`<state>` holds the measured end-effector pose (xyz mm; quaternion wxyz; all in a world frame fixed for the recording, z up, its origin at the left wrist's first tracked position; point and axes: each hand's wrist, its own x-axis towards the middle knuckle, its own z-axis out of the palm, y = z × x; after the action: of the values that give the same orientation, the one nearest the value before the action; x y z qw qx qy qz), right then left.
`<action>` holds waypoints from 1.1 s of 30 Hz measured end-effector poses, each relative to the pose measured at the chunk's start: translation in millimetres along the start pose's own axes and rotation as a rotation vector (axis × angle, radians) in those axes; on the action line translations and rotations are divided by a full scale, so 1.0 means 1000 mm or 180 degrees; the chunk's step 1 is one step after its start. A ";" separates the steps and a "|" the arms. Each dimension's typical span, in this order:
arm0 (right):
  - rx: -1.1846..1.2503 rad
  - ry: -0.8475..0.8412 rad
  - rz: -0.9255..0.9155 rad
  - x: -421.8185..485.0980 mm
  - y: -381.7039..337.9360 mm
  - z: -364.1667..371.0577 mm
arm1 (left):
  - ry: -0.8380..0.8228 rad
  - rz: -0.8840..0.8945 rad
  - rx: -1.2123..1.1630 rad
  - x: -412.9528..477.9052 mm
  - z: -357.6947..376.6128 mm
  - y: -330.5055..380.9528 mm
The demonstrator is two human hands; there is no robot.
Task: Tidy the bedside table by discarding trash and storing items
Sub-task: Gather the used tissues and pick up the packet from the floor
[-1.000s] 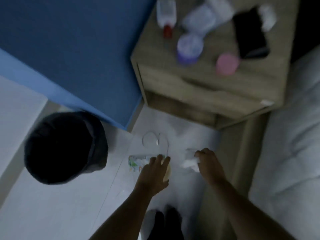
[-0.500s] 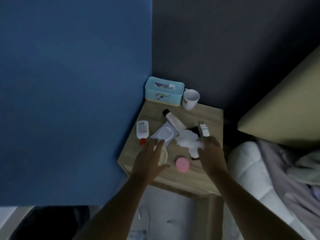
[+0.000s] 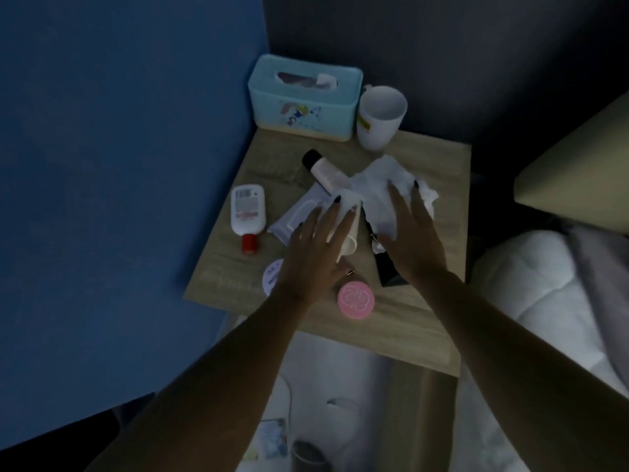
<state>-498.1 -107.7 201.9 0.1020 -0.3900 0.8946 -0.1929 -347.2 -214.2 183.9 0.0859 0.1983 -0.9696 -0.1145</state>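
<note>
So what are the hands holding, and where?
Left hand grips a small paper cup around its side. Right hand rests flat on crumpled tissue, not clearly gripping.

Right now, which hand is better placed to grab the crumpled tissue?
Right hand: its fingers already lie on the crumpled tissue. The left hand is over the small cup beside it.

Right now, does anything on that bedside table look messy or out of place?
Yes. A crumpled white tissue sprawls mid-table over a dark flat item, and a red-capped bottle and a black-capped tube lie on their sides.
</note>
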 end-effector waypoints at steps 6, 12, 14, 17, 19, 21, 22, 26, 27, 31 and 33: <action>-0.0135 0.0165 -0.0270 -0.004 -0.009 -0.002 | 0.0054 -0.0114 0.0110 -0.011 -0.012 -0.006; -0.0056 0.0147 -0.0334 -0.029 -0.038 -0.019 | 0.0105 -0.0143 -0.0014 -0.042 -0.047 -0.015; -0.0011 0.0216 -0.0336 -0.045 -0.052 -0.023 | 0.0140 -0.0240 -0.0124 -0.060 -0.062 -0.022; 0.0072 0.0417 -0.0261 -0.082 -0.069 -0.024 | 0.0296 -0.0409 -0.0210 -0.096 -0.075 -0.035; 0.0153 0.0450 -0.0116 -0.115 -0.075 -0.020 | 0.0287 -0.0510 -0.0120 -0.127 -0.078 -0.042; 0.0272 0.0556 0.0029 -0.153 -0.076 -0.010 | 0.0269 -0.0638 -0.0061 -0.165 -0.076 -0.046; 0.0334 0.0637 0.0066 -0.172 -0.074 -0.003 | 0.0276 -0.0693 -0.0072 -0.184 -0.073 -0.048; 0.0461 0.0669 0.0125 -0.249 -0.058 0.054 | 0.0195 -0.0807 -0.0131 -0.259 -0.039 -0.060; 0.0488 0.0558 0.0203 -0.268 -0.050 0.074 | 0.0094 -0.0848 -0.0144 -0.277 -0.026 -0.062; 0.0351 -0.0625 0.0628 -0.331 -0.001 0.175 | -0.0703 -0.0893 -0.0053 -0.345 0.058 -0.074; 0.0179 -0.1226 0.0781 -0.348 0.022 0.218 | -0.1345 -0.0921 -0.0101 -0.367 0.106 -0.080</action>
<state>-205.1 104.3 6.2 0.3043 -0.3050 0.8936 -0.1259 -7.6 -117.7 16.9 -0.1327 0.3053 -0.9257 -0.1798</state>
